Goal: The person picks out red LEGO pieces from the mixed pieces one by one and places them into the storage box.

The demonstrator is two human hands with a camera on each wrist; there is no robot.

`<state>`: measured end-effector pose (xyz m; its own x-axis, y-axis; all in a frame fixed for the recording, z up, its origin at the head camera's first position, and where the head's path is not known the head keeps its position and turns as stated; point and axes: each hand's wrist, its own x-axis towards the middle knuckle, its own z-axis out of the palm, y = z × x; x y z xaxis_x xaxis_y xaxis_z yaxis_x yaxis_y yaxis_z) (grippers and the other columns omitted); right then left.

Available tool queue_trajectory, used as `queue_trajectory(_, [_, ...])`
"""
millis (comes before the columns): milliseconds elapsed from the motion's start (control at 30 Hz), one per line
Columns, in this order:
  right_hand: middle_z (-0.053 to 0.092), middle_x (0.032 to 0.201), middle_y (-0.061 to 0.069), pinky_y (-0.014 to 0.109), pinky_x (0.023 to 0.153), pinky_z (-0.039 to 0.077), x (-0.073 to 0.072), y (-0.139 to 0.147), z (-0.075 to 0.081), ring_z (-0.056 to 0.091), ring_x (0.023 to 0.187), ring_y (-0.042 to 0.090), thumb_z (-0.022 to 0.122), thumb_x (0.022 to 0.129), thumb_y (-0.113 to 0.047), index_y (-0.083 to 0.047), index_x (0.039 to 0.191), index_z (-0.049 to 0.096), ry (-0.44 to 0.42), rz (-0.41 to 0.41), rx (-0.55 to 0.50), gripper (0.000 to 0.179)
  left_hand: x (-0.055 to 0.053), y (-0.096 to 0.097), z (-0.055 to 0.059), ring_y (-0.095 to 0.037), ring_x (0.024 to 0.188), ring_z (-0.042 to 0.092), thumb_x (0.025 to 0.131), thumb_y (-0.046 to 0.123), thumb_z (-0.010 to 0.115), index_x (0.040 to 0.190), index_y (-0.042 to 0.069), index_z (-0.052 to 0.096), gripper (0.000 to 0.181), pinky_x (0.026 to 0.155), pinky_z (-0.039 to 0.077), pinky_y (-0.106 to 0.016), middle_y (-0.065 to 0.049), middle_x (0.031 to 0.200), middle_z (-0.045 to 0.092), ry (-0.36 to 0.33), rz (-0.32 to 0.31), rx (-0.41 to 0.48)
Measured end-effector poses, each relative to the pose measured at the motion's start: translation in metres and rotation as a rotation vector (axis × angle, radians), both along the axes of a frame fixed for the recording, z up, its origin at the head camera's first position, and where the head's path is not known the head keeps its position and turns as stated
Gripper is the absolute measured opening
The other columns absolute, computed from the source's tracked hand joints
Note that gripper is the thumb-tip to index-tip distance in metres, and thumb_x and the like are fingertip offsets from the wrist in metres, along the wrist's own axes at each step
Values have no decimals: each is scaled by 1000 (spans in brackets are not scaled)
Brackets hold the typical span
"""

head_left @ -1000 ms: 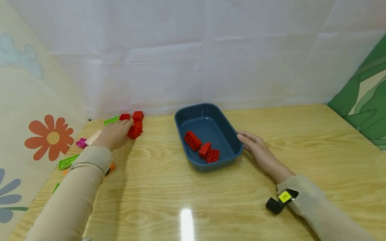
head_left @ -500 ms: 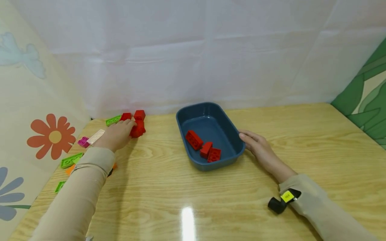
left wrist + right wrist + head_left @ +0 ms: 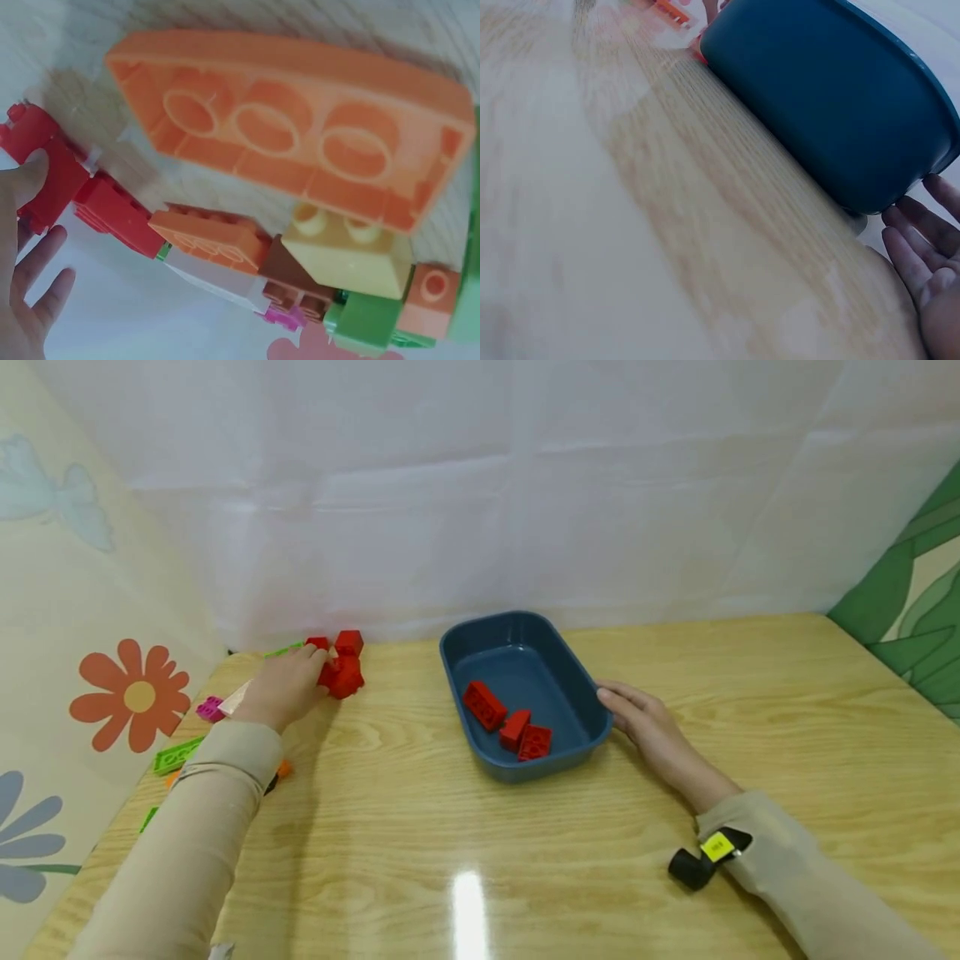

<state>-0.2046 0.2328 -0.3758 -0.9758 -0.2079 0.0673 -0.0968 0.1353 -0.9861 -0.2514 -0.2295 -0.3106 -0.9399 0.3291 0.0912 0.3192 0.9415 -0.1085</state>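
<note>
Red piece (image 3: 346, 678): pinched with left hand (image 3: 287, 685), apparently mid-pickup — touched blue tray (image 3: 519, 668) with outstretched right hand (image 3: 660, 739); called next for lifting.

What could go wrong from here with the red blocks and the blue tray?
The left hand is right at a clump of red plastic toy blocks, so it might knock neighbouring ones aside. The right hand touches only one corner of the dark blue rounded-rectangular plastic tray, so a bump could turn or slide it.
</note>
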Motion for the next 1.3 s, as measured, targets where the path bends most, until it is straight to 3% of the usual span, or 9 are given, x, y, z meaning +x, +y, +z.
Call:
queue_trajectory(200, [45, 145, 18, 16, 96, 44, -1, 0, 1, 52, 115, -3, 46, 106, -33, 10, 146, 38, 9, 26, -3, 59, 0, -1, 5, -45, 112, 54, 90, 18, 71, 122, -7, 56, 43, 98, 40, -59, -26, 122, 59, 50, 76, -38])
queue_trajectory(400, [38, 150, 26, 17, 98, 43, -1, 1, 2, 50, 119, 0, 46, 106, -34, 9, 147, 37, -5, 30, 6, 60, 2, 5, 8, -44, 115, 50, 98, 19, 61, 131, -8, 46, 45, 99, 41, -56, -27, 122, 53, 126, 111, 18])
queue_trajectory(600, [38, 149, 26, 16, 98, 42, -2, 3, 4, 50, 118, 0, 46, 106, -35, 8, 148, 37, -11, 20, 6, 61, -1, 19, 14, -42, 116, 50, 99, 20, 60, 131, -4, 49, 41, 103, 37, -55, -23, 121, 54, 184, 118, 82])
queue_trajectory(767, [40, 148, 25, 17, 97, 43, -3, 3, 3, 52, 116, -1, 47, 106, -34, 9, 147, 37, -9, 21, -6, 61, -2, 33, 19, -43, 116, 49, 98, 22, 61, 130, -3, 51, 42, 102, 36, -55, -23, 124, 53, 131, 129, 166])
queue_trajectory(933, [42, 146, 22, 16, 97, 43, -3, 3, 1, 52, 116, -1, 47, 106, -34, 9, 147, 38, -5, 21, -5, 60, -1, 55, 15, -42, 104, 55, 95, 22, 68, 126, -2, 55, 41, 94, 44, -53, -22, 120, 58, 119, 71, 286])
queue_trajectory(1100, [39, 149, 25, 16, 97, 43, -2, 2, 1, 51, 117, -1, 46, 106, -35, 8, 147, 37, -12, 25, -3, 61, 7, 78, 11, -35, 97, 57, 92, 25, 73, 123, 0, 58, 42, 86, 47, -48, -16, 113, 61, 154, -32, 299])
queue_trajectory(1300, [41, 147, 24, 16, 97, 43, -2, 0, 1, 52, 116, -1, 47, 106, -35, 9, 147, 38, -14, 21, -4, 61, 20, 109, 11, -30, 96, 59, 92, 28, 72, 128, 5, 58, 45, 81, 50, -43, -13, 118, 61, 113, -27, 455])
